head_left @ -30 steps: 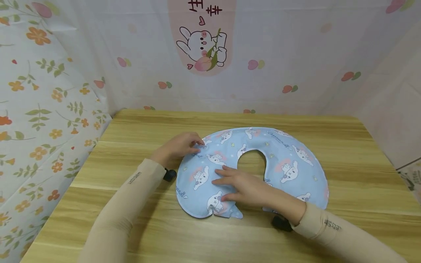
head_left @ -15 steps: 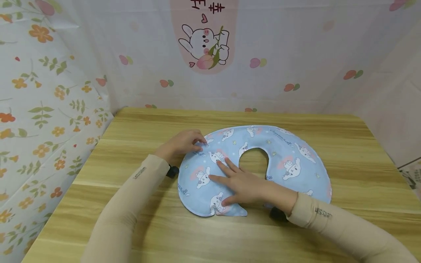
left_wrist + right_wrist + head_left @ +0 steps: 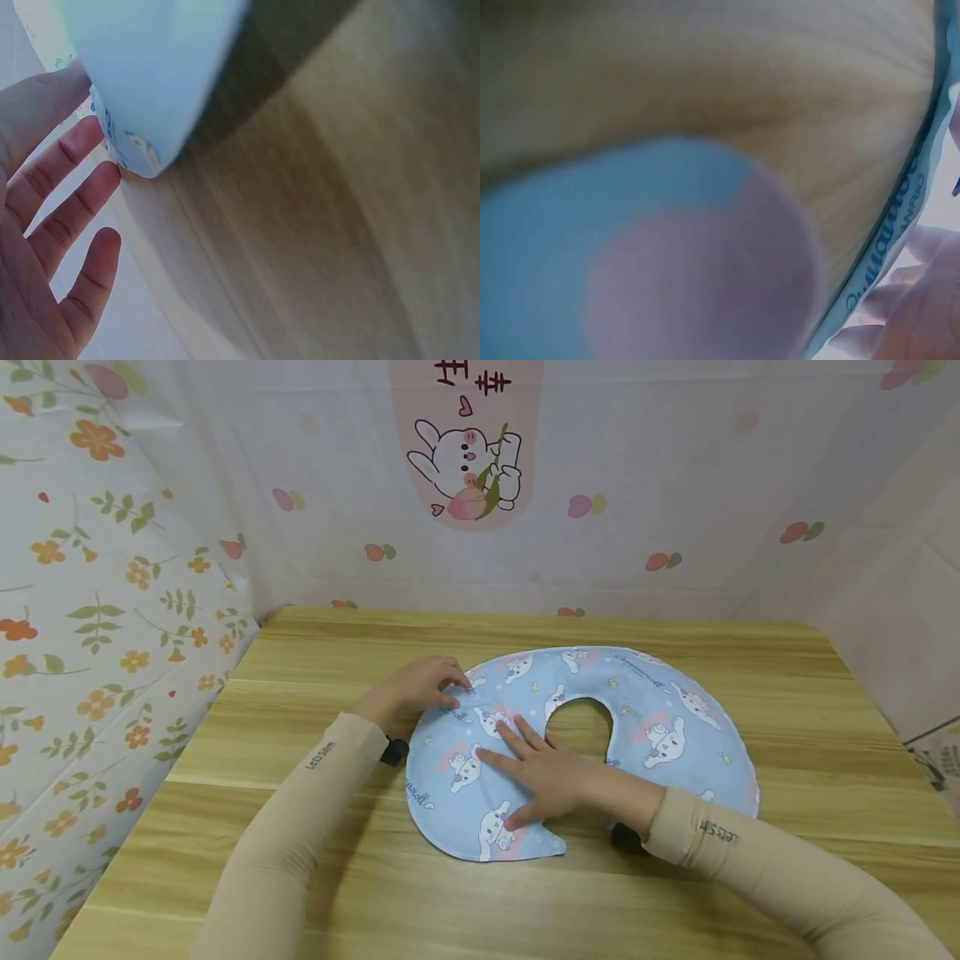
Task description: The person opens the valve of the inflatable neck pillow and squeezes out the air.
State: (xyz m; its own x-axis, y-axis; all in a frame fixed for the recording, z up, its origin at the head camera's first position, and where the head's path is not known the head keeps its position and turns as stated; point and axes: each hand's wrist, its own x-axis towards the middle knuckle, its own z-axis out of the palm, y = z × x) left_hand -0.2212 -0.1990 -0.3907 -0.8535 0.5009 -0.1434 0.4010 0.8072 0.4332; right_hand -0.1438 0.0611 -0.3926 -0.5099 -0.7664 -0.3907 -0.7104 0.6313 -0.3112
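A light-blue C-shaped cloth piece point(image 3: 517, 672) printed with white long-eared cartoon puppies lies on the table, its opening toward the front. At its upper left edge, my left hand point(image 3: 416, 687) touches the cloth with loosely bent fingers, thumb apart from the others. In the left wrist view, fingers point(image 3: 71, 150) are spread beside the cloth's hanging edge point(image 3: 146, 154). My right hand point(image 3: 551, 777) rests across the left arm of the cloth, fingers spread and pressing it. The right wrist view shows that hand point(image 3: 922, 307) partly, beside a blurred blue-and-pink stretch of cloth point(image 3: 547, 255).
The wood-grain table point(image 3: 300, 668) reaches to a white printed curtain point(image 3: 660, 485) behind and a floral one point(image 3: 127, 610) at the left. Dark wrist cameras sit under both wrists. Beige sleeves point(image 3: 277, 835) cover the forearms.
My right hand has slid slightly left and spread its fingers flatter. The puckered front-left end of the cloth is now smooth, its tip lying flat. My left hand has hardly moved.
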